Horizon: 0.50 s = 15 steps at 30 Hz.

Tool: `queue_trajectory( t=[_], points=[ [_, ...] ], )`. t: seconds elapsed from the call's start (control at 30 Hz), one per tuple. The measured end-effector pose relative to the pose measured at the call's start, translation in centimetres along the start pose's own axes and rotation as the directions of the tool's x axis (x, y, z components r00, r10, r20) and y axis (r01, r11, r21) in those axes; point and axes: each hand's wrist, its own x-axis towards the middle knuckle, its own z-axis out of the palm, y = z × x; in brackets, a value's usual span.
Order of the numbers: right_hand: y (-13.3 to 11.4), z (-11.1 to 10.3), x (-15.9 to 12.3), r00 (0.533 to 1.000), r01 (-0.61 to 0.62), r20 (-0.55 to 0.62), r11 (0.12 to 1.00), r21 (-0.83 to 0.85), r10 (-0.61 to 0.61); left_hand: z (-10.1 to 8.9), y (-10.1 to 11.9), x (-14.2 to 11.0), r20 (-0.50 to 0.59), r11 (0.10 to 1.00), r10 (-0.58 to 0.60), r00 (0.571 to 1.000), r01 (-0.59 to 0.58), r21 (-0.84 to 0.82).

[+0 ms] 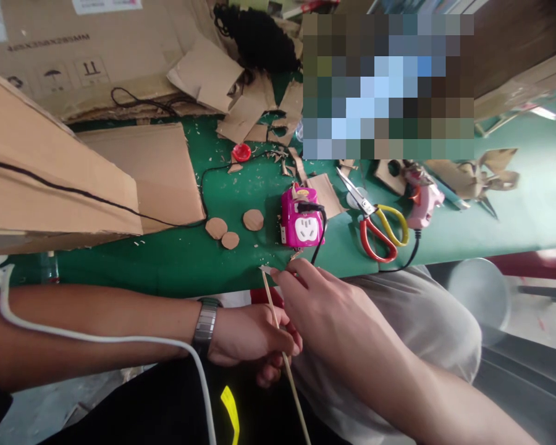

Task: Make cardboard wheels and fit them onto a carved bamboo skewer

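Observation:
My left hand (250, 335), with a metal-banded watch (206, 322) at its wrist, is closed around a thin wooden stick (293, 384). The stick slants over my lap, its upper end near the table's front edge. Just above, my right hand (327, 303) pinches a small blade (267, 270), which meets or nearly meets the stick's tip. The rest of the blade is hidden by my fingers. On the table beyond lie three round cardboard discs (253, 220) and a pink power socket (303, 219) with a black plug in it.
Scissors (364, 207) with red and yellow handles and a pink glue gun (424, 201) lie to the right. A red cap (241, 152) and cardboard scraps (244, 117) are farther back. Cardboard pieces (139, 167) stand at left. A white cable (115, 338) crosses my left forearm.

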Motion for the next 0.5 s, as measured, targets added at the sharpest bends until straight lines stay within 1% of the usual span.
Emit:
queue_trajectory(
  t=[0.1, 0.17, 0.3, 0.37, 0.5],
  points=[
    [0.3, 0.0, -0.1, 1.0, -0.005, 0.021, 1.0, 0.026, 0.005, 0.0, -0.1, 0.0, -0.002, 1.0, 0.022, 1.0, -0.022, 0.002],
    [0.7, -0.1, -0.3, 1.0, -0.027, 0.01, 0.998, 0.05, 0.026, -0.1, -0.1, 0.0, 0.004, 1.0, 0.018, 1.0, -0.018, 0.001],
    [1.4, -0.4, -0.6, 0.989, -0.096, -0.113, 0.995, 0.021, 0.098, -0.1, 0.0, -0.1, 0.006, 1.0, -0.011, 1.0, 0.011, 0.01],
    [1.6, -0.5, -0.8, 0.988, -0.064, -0.139, 0.998, 0.014, 0.066, -0.1, 0.0, -0.1, 0.005, 1.0, -0.013, 1.0, 0.013, 0.01],
    [1.5, -0.6, -0.8, 0.995, 0.054, -0.085, 0.996, 0.076, -0.047, -0.1, -0.1, 0.0, 0.005, 1.0, -0.007, 1.0, 0.007, 0.007]
  ],
)
